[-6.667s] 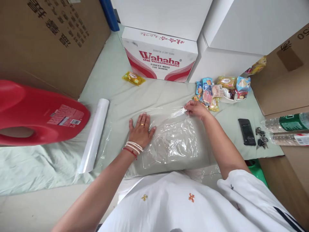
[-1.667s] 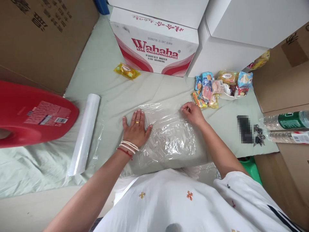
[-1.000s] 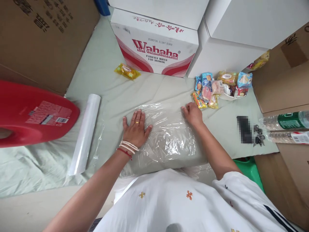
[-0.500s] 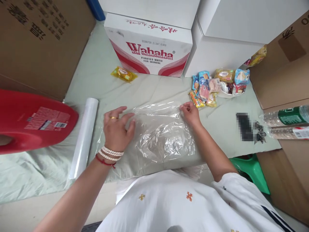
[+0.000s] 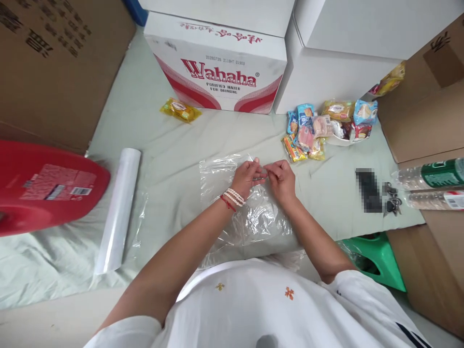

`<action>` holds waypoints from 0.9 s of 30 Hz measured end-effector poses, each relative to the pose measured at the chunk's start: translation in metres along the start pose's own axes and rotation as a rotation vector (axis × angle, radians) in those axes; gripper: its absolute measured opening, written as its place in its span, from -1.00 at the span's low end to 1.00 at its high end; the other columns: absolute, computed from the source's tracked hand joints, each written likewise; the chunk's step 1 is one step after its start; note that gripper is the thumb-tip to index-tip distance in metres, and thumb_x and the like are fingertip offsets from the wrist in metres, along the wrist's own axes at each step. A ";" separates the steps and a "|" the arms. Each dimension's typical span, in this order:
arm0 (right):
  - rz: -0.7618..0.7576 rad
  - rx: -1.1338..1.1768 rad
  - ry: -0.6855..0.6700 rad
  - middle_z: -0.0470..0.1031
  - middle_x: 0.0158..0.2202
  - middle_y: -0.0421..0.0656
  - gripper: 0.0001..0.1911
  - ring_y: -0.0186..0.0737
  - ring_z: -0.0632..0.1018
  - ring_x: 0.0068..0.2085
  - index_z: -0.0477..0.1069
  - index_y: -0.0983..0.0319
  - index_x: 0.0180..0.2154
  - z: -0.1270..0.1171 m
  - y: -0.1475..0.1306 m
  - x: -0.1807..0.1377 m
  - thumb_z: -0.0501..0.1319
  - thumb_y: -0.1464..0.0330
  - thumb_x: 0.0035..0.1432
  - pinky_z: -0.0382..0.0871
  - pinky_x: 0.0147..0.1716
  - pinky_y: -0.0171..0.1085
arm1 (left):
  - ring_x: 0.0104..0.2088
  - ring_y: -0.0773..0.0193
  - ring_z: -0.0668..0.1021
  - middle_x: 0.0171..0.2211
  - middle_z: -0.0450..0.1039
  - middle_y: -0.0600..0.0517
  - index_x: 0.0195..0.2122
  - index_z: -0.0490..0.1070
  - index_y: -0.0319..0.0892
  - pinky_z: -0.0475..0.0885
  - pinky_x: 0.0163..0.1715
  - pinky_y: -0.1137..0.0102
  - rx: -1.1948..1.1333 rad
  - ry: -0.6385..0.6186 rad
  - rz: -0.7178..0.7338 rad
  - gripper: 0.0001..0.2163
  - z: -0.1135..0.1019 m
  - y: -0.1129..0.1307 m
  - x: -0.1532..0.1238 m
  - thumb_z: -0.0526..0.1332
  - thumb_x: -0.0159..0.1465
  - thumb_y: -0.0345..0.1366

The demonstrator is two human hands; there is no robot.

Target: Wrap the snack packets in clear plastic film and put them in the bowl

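A clear, crinkled plastic bag [image 5: 217, 175] lies on the cloth in front of me, its near part reaching the table edge. My right hand [image 5: 282, 182] is closed, thumb and forefinger pinching the far right edge of the bag. Close beside it, almost touching fingertips, my left hand [image 5: 247, 180] has its fingers bent around the same edge. The exact grip of the left fingertips is partly hidden. To the left, a roll of clear plastic bags [image 5: 119, 210] lies with its long side pointing away from me.
A red jug [image 5: 54, 188] lies at the left. Behind stand a Wahaha water carton [image 5: 221, 72] and white boxes [image 5: 344, 72]. Packaged snacks [image 5: 306, 130] and a filled white bowl [image 5: 344, 140] sit at right, near keys [image 5: 392, 198] and plastic bottles [image 5: 435, 176]. A green stool [image 5: 384, 266] stands below.
My left hand has moved right, from the bag's left side to beside my right hand. The right hand has stayed near the bag's far right corner. The view has shifted slightly.
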State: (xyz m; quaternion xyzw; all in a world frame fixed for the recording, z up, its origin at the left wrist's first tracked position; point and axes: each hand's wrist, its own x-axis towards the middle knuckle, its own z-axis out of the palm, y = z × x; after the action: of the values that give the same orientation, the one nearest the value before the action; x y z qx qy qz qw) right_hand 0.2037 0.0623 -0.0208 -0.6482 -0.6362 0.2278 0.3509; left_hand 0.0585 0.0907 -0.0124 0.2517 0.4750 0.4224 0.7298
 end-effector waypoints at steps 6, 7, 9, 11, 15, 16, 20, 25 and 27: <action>-0.098 -0.167 -0.214 0.50 -0.04 -0.08 -0.63 -0.10 0.53 -0.13 0.62 0.00 0.00 -0.001 0.003 -0.032 0.09 0.32 0.34 0.45 -0.11 -0.16 | -0.33 0.30 0.63 -0.39 0.50 0.08 -0.40 0.28 -0.17 0.58 -0.13 0.24 -0.059 -0.019 -0.003 -0.64 -0.011 -0.004 0.002 0.47 0.09 -0.13; -0.111 -0.150 -0.234 0.50 -0.03 -0.07 -0.64 -0.09 0.53 -0.13 0.63 0.02 -0.01 -0.003 0.004 -0.035 0.10 0.32 0.33 0.45 -0.10 -0.15 | -0.31 0.28 0.64 -0.39 0.52 0.07 -0.40 0.28 -0.16 0.58 -0.11 0.24 -0.077 -0.036 -0.002 -0.66 -0.013 -0.005 0.002 0.45 0.10 -0.16; -0.119 -0.089 -0.258 0.51 -0.02 -0.05 -0.66 -0.09 0.54 -0.12 0.63 0.03 -0.02 -0.010 0.006 -0.040 0.11 0.31 0.32 0.46 -0.10 -0.13 | -0.26 0.25 0.67 -0.37 0.54 0.06 -0.40 0.26 -0.16 0.57 -0.09 0.23 -0.102 -0.069 -0.003 -0.68 -0.017 -0.006 0.002 0.43 0.13 -0.17; -0.082 -0.014 -0.219 0.51 -0.03 -0.05 -0.67 -0.09 0.54 -0.15 0.62 0.04 -0.03 -0.018 0.005 -0.040 0.12 0.26 0.33 0.47 -0.13 -0.12 | -0.22 0.22 0.68 -0.35 0.55 0.04 -0.38 0.26 -0.15 0.57 -0.08 0.23 -0.105 -0.093 -0.004 -0.68 -0.019 -0.005 0.001 0.41 0.15 -0.16; 0.012 0.085 -0.012 0.51 -0.15 -0.08 -0.68 -0.17 0.47 -0.31 0.61 0.10 -0.07 -0.032 -0.001 -0.021 0.14 0.17 0.35 0.44 -0.22 -0.14 | -0.18 0.18 0.69 -0.30 0.55 0.01 -0.37 0.28 -0.16 0.56 -0.03 0.18 -0.097 -0.136 -0.002 -0.67 -0.020 -0.003 -0.001 0.40 0.18 -0.11; 0.014 0.100 0.013 0.50 -0.18 -0.09 -0.69 -0.19 0.45 -0.34 0.61 0.11 -0.09 -0.033 -0.003 -0.014 0.15 0.16 0.34 0.43 -0.23 -0.15 | -0.18 0.17 0.69 -0.30 0.55 0.00 -0.37 0.28 -0.16 0.56 -0.03 0.17 -0.098 -0.141 0.002 -0.67 -0.020 -0.004 -0.002 0.40 0.19 -0.10; -0.027 0.136 -0.043 0.50 -0.21 -0.12 -0.76 -0.26 0.40 -0.40 0.62 0.14 -0.14 -0.028 -0.008 0.009 0.23 0.21 0.29 0.41 -0.29 -0.20 | -0.17 0.16 0.69 -0.31 0.54 0.01 -0.32 0.35 -0.18 0.57 -0.01 0.16 -0.109 -0.161 0.037 -0.65 -0.021 -0.008 0.000 0.41 0.19 -0.04; -0.140 0.170 -0.143 0.49 -0.19 -0.13 -0.83 -0.28 0.45 -0.36 0.63 0.15 -0.16 -0.007 -0.004 0.014 0.29 0.30 0.25 0.42 -0.30 -0.25 | -0.23 0.18 0.68 -0.35 0.54 -0.01 -0.31 0.44 -0.22 0.59 -0.01 0.14 -0.130 -0.146 0.084 -0.62 -0.023 -0.015 0.002 0.44 0.16 0.01; -0.187 0.172 -0.147 0.48 -0.18 -0.14 -0.83 -0.26 0.50 -0.29 0.63 0.14 -0.15 -0.001 0.000 0.012 0.28 0.34 0.25 0.45 -0.23 -0.23 | -0.25 0.19 0.67 -0.37 0.55 -0.02 -0.30 0.46 -0.23 0.60 -0.02 0.13 -0.120 -0.127 0.090 -0.63 -0.023 -0.017 0.002 0.43 0.18 0.01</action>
State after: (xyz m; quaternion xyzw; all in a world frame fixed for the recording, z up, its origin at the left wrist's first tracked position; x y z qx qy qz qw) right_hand 0.2055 0.0742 -0.0177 -0.5354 -0.6959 0.2946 0.3771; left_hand 0.0448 0.0827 -0.0359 0.2549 0.3900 0.4659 0.7523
